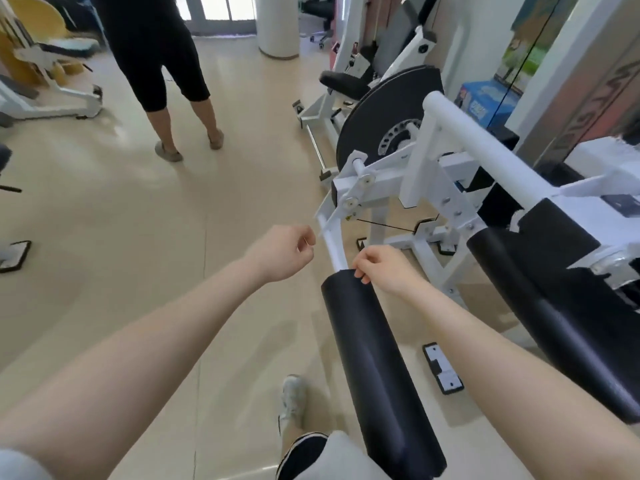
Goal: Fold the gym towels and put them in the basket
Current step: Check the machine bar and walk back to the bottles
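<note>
Both hands out front, fingers curled in. The right hand (pixel 382 268) touches the black foam roller (pixel 377 368) just below it; the left hand (pixel 282 252) looks empty, I think.

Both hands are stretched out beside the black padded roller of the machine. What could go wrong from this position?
1. The right hand pinches at the roller pad's end, beside the white lever; fingers might get caught if it swings.
2. A second person stands close ahead; a collision seems possible.
3. No towel or basket is visible, so the task may stall.
</note>
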